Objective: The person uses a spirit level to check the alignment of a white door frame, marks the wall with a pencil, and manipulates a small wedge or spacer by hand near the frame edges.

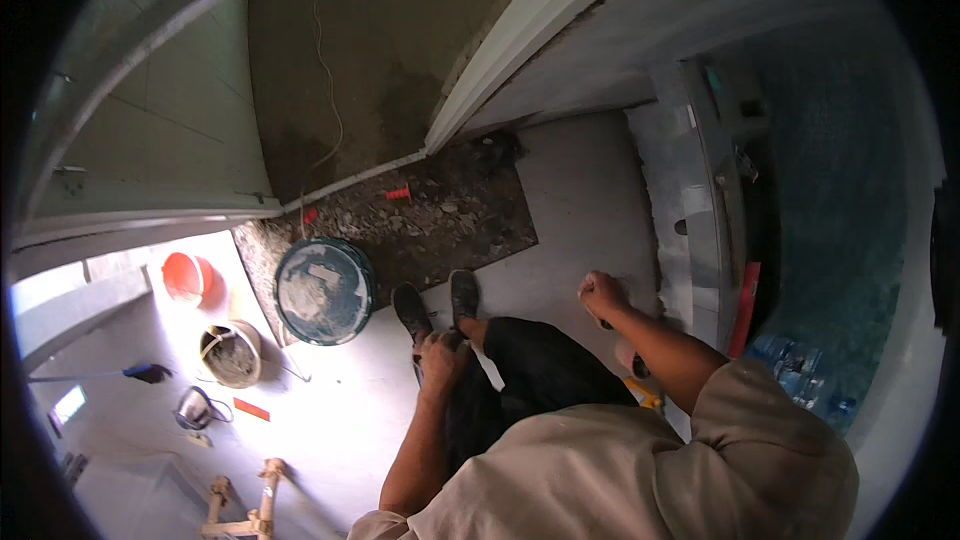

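Note:
My left hand (441, 360) is in front of my left leg, just below my shoes in the picture. Its fingers are curled, and a thin greyish edge shows beside them; what it holds is too small to name. Out to the right, over the pale floor, my right hand (601, 294) is closed, with a small dark bit showing under it that I cannot make out. Beyond my shoes (463, 295) lies a patch of dark rubble (440, 220). A large round dark-green tub (324, 292), smeared with pale mortar, stands left of my feet.
On the left are an orange bucket (187, 278), a mortar-filled bucket (231, 354), a small pot-like container (194, 408) and a wooden frame (265, 500). A doorway frame (500, 50) rises ahead. Water bottles (795, 370) and a red strip (745, 310) lie at right.

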A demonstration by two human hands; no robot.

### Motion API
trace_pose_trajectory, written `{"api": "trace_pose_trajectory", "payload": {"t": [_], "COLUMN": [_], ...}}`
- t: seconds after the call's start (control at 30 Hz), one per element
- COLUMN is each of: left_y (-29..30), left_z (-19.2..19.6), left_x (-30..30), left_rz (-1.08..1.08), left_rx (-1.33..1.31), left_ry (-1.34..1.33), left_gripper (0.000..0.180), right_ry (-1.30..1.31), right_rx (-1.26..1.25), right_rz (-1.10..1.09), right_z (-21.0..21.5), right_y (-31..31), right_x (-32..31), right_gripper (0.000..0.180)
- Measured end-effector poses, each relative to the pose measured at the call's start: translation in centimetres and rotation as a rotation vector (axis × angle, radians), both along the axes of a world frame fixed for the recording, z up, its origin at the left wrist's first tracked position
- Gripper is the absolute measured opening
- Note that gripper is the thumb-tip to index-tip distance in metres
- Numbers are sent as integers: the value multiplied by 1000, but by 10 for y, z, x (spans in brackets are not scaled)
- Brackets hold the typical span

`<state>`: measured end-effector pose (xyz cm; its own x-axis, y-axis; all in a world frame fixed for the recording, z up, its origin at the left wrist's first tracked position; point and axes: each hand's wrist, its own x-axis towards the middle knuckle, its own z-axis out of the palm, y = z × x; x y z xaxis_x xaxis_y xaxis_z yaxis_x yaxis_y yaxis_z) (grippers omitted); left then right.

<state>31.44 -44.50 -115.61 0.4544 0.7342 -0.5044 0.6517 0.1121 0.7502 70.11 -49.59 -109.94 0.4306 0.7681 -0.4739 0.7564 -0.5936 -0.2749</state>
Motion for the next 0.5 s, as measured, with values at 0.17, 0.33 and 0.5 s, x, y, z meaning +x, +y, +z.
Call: {"api": "trace_pose_trajectory", "payload": {"t": [0.17,0.33,0.5], "left_y": [74,206,296], "left_z": [95,290,464], "left_x": [15,66,140], "left_rz": [87,17,119], "left_rx": [143,458,1065], "left_ry": [-140,-408,-607], "left_gripper": [29,22,43], "right_ry": [328,577,612], "right_rx": [-269,-156,201], "right_rz": [-63,-174,-371], "right_z": [4,28,77], "right_y": [-47,-59,-57], "right_x": [-66,-96,-71], "right_gripper": [12,18,21]}}
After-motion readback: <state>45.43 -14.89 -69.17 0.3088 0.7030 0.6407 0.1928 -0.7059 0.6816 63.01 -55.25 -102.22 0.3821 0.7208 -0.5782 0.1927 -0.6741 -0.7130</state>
